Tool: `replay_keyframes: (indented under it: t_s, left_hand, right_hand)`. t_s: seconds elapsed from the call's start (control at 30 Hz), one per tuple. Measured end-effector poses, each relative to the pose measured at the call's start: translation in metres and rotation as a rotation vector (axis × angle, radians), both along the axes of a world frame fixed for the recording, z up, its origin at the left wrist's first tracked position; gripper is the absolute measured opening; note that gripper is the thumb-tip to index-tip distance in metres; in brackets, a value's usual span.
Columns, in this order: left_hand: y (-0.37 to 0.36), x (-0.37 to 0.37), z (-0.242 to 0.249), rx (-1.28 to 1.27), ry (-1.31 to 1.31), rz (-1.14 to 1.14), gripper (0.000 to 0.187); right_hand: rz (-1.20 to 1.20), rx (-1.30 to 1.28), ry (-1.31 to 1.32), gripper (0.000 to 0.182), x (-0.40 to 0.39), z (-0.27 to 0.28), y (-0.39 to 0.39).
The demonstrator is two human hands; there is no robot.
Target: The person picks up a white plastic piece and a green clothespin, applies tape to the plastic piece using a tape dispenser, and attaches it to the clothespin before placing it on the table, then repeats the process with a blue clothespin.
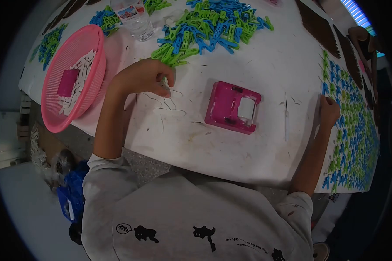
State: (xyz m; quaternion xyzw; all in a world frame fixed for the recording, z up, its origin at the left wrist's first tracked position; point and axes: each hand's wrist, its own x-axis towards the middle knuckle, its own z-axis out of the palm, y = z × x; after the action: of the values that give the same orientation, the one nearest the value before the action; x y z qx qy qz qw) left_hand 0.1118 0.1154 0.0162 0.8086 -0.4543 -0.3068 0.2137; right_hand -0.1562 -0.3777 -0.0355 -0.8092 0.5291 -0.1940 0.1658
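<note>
My left hand (149, 77) is above the white table, its fingers curved and a gap showing between thumb and forefinger. Just below its fingertips lie several thin dark wires (166, 102). Behind that hand is a large heap of green and blue plastic clothespins (209, 28). Over at the right, my right hand (329, 111) is closed beside rows of clothespins (350, 126) laid side by side; what its fingers hold, if anything, is hidden. Between my hands stands a pink tape dispenser (233, 107) with a white roll in it.
A pink basket (101, 56) holding white strips and a magenta block stands at the left. Near the back is a clear plastic bottle (135, 21). A thin pen-like stick (286, 122) lies on the table (191, 152). Brown saw-toothed pieces (320, 30) lie at the far right.
</note>
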Motion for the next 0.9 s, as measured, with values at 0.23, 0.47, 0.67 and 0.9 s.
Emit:
replay_keyframes:
  t_s: [0.23,0.47,0.67,0.9]
  left_hand:
    - [-0.006,-0.007,-0.004,-0.156,-0.045,-0.043,0.02]
    - [-0.048,-0.054,0.005,-0.649,-0.077,-0.068,0.017]
    - [-0.098,-0.093,0.007,-0.932,-0.548,-0.381,0.017]
    - [-0.095,-0.099,-0.019,-1.057,-0.305,-0.217,0.019]
  right_hand:
    - [0.017,0.05,0.111,0.041,-0.011,0.039,0.025]
    - [0.59,0.085,-0.473,0.018,0.004,0.059,0.155]
    - [0.992,0.24,-0.618,0.016,0.022,0.057,0.23]
    - [1.139,0.026,-0.567,0.017,0.025,0.04,0.226]
